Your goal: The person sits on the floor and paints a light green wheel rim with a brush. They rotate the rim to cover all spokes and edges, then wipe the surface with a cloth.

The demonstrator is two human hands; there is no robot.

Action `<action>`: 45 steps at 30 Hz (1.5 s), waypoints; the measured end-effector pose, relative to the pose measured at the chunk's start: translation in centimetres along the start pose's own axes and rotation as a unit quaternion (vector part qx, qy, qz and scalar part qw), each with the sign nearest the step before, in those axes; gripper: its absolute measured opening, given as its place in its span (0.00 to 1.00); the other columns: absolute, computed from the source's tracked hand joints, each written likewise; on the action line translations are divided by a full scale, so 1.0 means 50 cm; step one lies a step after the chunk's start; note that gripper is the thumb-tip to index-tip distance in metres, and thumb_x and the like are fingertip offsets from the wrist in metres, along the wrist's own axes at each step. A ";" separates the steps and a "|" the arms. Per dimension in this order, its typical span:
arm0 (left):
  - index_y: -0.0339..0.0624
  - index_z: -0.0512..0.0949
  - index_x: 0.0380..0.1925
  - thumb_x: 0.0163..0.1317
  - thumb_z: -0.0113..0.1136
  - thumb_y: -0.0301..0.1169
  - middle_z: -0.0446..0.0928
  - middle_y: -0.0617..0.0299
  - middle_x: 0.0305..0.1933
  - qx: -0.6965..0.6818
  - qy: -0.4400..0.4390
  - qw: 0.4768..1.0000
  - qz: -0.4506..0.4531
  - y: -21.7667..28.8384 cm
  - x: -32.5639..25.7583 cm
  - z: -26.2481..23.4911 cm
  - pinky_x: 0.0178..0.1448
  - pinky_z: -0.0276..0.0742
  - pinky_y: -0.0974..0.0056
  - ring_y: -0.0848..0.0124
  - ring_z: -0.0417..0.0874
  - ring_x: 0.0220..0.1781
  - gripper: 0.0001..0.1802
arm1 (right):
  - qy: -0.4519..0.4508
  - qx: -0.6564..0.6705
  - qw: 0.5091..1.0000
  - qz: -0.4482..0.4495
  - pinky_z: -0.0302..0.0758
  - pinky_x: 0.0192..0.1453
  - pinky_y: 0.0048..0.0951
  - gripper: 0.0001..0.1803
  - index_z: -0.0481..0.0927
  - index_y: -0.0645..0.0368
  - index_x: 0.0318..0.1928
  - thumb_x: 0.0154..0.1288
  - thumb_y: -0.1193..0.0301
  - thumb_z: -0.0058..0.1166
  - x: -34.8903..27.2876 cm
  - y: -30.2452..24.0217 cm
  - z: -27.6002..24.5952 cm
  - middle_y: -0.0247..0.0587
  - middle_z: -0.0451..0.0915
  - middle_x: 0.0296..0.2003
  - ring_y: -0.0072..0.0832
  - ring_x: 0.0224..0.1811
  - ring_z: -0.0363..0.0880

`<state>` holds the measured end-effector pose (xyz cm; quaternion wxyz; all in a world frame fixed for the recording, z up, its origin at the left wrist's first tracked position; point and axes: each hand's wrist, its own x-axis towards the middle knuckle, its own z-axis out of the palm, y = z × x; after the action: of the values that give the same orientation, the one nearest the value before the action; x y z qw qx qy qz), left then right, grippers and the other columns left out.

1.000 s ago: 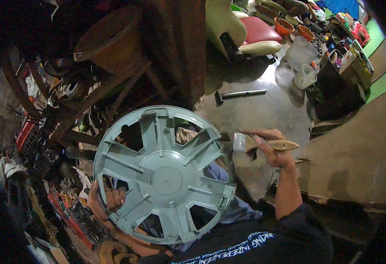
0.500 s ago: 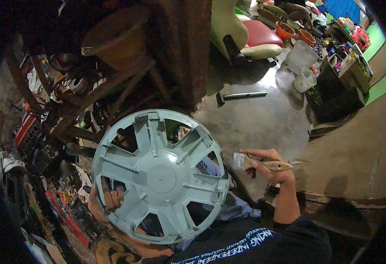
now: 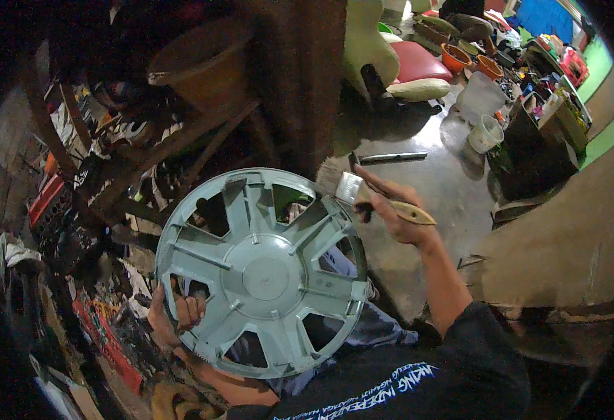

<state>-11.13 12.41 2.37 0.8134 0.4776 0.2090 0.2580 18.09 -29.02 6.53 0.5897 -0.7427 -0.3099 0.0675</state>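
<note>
A pale grey-green wheel cover (image 3: 265, 278) with several spokes is held over my lap, its ribbed face toward me. My left hand (image 3: 161, 323) grips its lower-left rim, the fingers curled through one of the openings. In my right hand (image 3: 401, 217) is a wide paintbrush (image 3: 349, 187) with a metal band and a wooden handle. Its grey bristles are at the upper-right rim of the wheel cover; whether they touch it I cannot tell.
A hammer-like metal tool (image 3: 392, 157) lies on the floor beyond my right hand. Farther off are a red-seated chair (image 3: 420, 59), a white bucket (image 3: 487, 133) and orange basins (image 3: 455, 57). Dark wooden framing (image 3: 198, 143) and cluttered tools fill the left side.
My right hand has moved up and left with the paintbrush, bringing the bristles to the wheel cover's rim. The wheel cover has shifted slightly in view, still in my left hand.
</note>
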 end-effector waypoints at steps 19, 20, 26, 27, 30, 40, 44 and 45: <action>0.35 0.71 0.48 0.76 0.41 0.41 0.68 0.58 0.17 0.011 -0.022 1.000 -0.018 0.022 0.020 -0.055 0.36 0.73 0.62 0.66 0.69 0.17 0.19 | -0.174 0.050 0.974 0.137 0.78 0.46 0.30 0.22 0.81 0.58 0.59 0.70 0.61 0.52 -0.146 -0.034 -0.030 0.45 0.86 0.38 0.25 0.39 0.82; 0.35 0.71 0.48 0.76 0.41 0.41 0.68 0.58 0.17 0.008 -0.024 0.999 -0.021 0.023 0.016 -0.056 0.36 0.73 0.62 0.66 0.69 0.17 0.19 | -0.163 0.040 0.979 0.113 0.78 0.46 0.30 0.21 0.81 0.57 0.58 0.70 0.61 0.52 -0.123 -0.029 -0.019 0.45 0.86 0.39 0.25 0.40 0.82; 0.35 0.71 0.49 0.76 0.42 0.41 0.69 0.58 0.18 0.000 -0.049 0.998 -0.036 0.013 0.041 -0.060 0.37 0.74 0.62 0.66 0.70 0.18 0.19 | -0.015 0.020 0.999 0.021 0.78 0.43 0.29 0.21 0.78 0.55 0.62 0.72 0.66 0.52 0.043 -0.024 0.047 0.44 0.85 0.36 0.24 0.36 0.80; 0.35 0.71 0.49 0.76 0.42 0.41 0.69 0.58 0.18 -0.005 -0.053 0.998 -0.039 0.015 0.038 -0.065 0.37 0.74 0.62 0.66 0.70 0.18 0.19 | 0.013 0.033 0.999 0.001 0.78 0.43 0.29 0.21 0.77 0.55 0.63 0.72 0.66 0.52 0.051 -0.028 0.063 0.45 0.85 0.36 0.24 0.36 0.80; 0.34 0.70 0.50 0.76 0.42 0.41 0.69 0.57 0.18 -0.016 -0.070 0.996 -0.055 0.023 0.037 -0.085 0.37 0.74 0.62 0.66 0.70 0.18 0.19 | 0.019 0.050 0.999 -0.002 0.77 0.42 0.27 0.21 0.76 0.56 0.63 0.72 0.67 0.51 0.043 -0.032 0.098 0.47 0.85 0.36 0.23 0.36 0.80; 0.33 0.64 0.62 0.73 0.53 0.42 0.78 0.49 0.37 0.294 -0.052 0.950 -0.097 0.105 0.116 -0.026 0.54 0.77 0.58 0.56 0.82 0.39 0.28 | 0.053 0.109 0.989 0.081 0.77 0.41 0.27 0.23 0.75 0.62 0.64 0.71 0.68 0.48 -0.161 -0.034 0.160 0.44 0.86 0.36 0.24 0.35 0.82; 0.39 0.59 0.69 0.69 0.60 0.40 0.68 0.42 0.66 0.669 -0.020 0.737 0.092 0.160 0.104 0.144 0.71 0.64 0.52 0.49 0.70 0.66 0.34 | 0.098 0.176 0.970 0.138 0.77 0.41 0.27 0.24 0.74 0.64 0.64 0.72 0.66 0.48 -0.191 -0.034 0.180 0.44 0.85 0.39 0.23 0.35 0.81; 0.43 0.60 0.69 0.67 0.62 0.39 0.68 0.42 0.66 0.744 -0.011 0.638 0.198 0.161 0.080 0.180 0.72 0.62 0.51 0.50 0.69 0.68 0.35 | 0.104 0.184 0.968 0.138 0.77 0.41 0.27 0.24 0.74 0.64 0.64 0.72 0.67 0.47 -0.192 -0.042 0.186 0.44 0.85 0.39 0.24 0.35 0.81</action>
<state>-4.51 12.15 13.24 0.1154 0.9542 0.2214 0.1651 5.29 -26.24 3.15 0.7301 -0.6600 -0.1234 0.1269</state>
